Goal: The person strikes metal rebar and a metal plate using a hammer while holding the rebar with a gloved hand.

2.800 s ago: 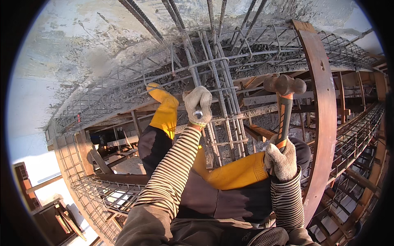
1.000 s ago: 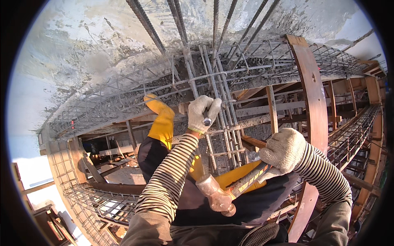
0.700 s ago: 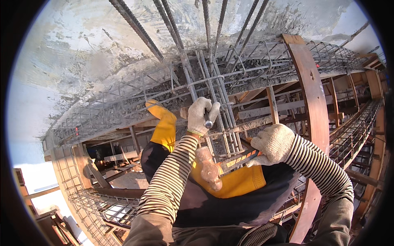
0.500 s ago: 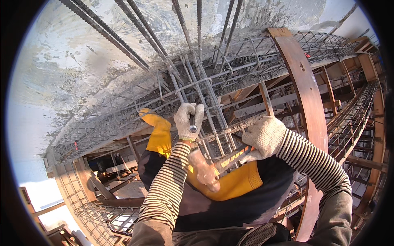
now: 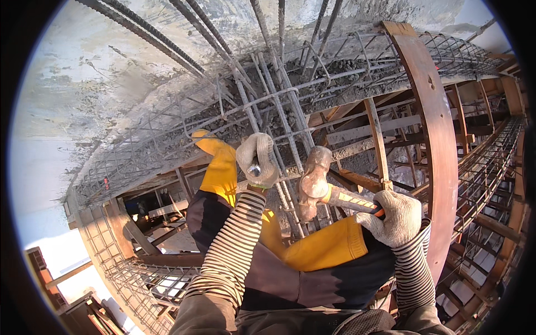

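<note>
Left hand (image 5: pixel 258 159): gloved fingers clamped round a metal tool (image 5: pixel 254 169), shiny end showing. Right hand (image 5: pixel 394 219): fingers wrapped round the handle of a hammer (image 5: pixel 321 188), whose head lies apart, at the left hand's four o'clock. Steel bars (image 5: pixel 293 101): its one o'clock.

Inside the left grip (image 5: pixel 257 160) sits a metal tool (image 5: pixel 254 169); the left boot (image 5: pixel 219 173) lies just to that grip's left, the rebar bundle (image 5: pixel 294 103) beyond it and to its right. A ball-peen hammer (image 5: pixel 349 199) extends leftward from the right grip (image 5: pixel 393 218), its head between both grips. Nearer the body, also between them, is the right boot (image 5: pixel 326 244). Right of the right grip runs a wooden plank (image 5: pixel 434 117), then a rebar cage (image 5: pixel 486 184).
</note>
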